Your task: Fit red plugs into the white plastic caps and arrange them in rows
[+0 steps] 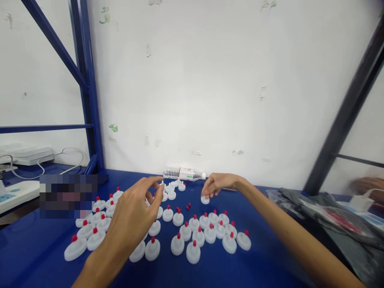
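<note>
My right hand (216, 185) pinches the red-tip area of a round white nozzle cap (205, 200) just at the tabletop; its upper part is hidden by the fingers. My left hand (136, 206) reaches over the left side, thumb and index finger curved with a gap between them, beside a group of white nozzle caps without red tips (172, 195). Small loose red tips (188, 206) lie between the hands. Many white caps with red tips stand in front, one cluster (193, 252) at centre right and another (75, 248) at left, partly behind my left forearm.
A clear plastic bottle (187, 174) lies against the wall on the blue table (255, 272). Blue metal posts (90, 80) rise at left. Bags and dark cloth (333, 224) lie at right, with a blurred hand of another person (369, 186) beyond. A white power strip (18, 196) sits at left.
</note>
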Tool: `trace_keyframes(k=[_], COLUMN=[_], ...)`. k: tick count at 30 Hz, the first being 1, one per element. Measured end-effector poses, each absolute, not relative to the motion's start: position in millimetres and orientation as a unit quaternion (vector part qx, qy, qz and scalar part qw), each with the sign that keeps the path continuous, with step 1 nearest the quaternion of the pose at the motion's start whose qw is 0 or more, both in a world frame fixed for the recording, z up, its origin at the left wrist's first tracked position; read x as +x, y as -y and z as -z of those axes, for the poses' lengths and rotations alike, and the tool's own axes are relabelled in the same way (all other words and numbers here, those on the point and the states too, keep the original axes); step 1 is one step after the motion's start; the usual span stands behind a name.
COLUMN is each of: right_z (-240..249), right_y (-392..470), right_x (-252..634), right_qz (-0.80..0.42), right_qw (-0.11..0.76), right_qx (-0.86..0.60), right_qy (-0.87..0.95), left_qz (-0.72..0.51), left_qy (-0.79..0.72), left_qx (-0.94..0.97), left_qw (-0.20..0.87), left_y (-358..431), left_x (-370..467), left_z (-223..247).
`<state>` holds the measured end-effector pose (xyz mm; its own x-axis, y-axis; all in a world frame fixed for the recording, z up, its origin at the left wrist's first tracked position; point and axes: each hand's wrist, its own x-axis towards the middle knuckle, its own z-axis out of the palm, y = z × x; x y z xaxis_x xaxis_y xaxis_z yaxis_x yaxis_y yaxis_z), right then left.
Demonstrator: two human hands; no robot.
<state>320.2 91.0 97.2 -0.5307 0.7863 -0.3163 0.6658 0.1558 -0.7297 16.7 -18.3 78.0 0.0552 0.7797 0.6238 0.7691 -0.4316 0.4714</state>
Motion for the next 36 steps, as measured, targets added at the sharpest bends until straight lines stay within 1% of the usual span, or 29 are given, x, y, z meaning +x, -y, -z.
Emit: trace_keyframes(k=[3, 6, 9, 12, 15, 17, 23, 26, 32, 36], right_z=[-91, -97, -102, -96, -86, -82, -85, -80, -64, -76], right_y=[-92, -87, -84, -89, -99, -103, -89, -84, -92, -89], right_x=[322, 319, 309, 288, 265, 256, 252, 253, 250, 258], right_qz=[-0.422, -0.376, -0.288, -0.196, -0.146, -0.142, -0.207, -0.22, -0.21, -0.22], right_qw=[0.036, 0.038, 0.101, 0.168, 0.18, 0.159, 0.057, 0.021, 0.01, 0.028], right_qx=[-0.495, -0.509, -0.524, -0.531, -0.531, -0.52, -0.449, -0.43, -0.419, -0.426], right_qy=[0.759, 0.773, 0.795, 0.807, 0.815, 0.827, 0.867, 0.875, 0.883, 0.877], left_qz=[-0.428, -0.433, -0.44, -0.443, -0.445, -0.448, -0.45, -0.45, -0.442, -0.443], left_qy=[-0.542, -0.545, -0.541, -0.533, -0.531, -0.532, -0.526, -0.526, -0.529, -0.531], left_qx=[0.723, 0.718, 0.717, 0.721, 0.721, 0.718, 0.722, 0.722, 0.724, 0.722], left_qw=[0.001, -0.001, 0.007, 0.012, 0.013, 0.013, 0.012, 0.006, 0.013, 0.016], left_y=[20, 20, 20, 17, 15, 14, 13, 13, 14, 15], left_x=[17, 17, 16, 15, 14, 13, 12, 13, 13, 12], left_z=[-78, -79, -78, -77, -75, -75, -76, -75, -76, -76])
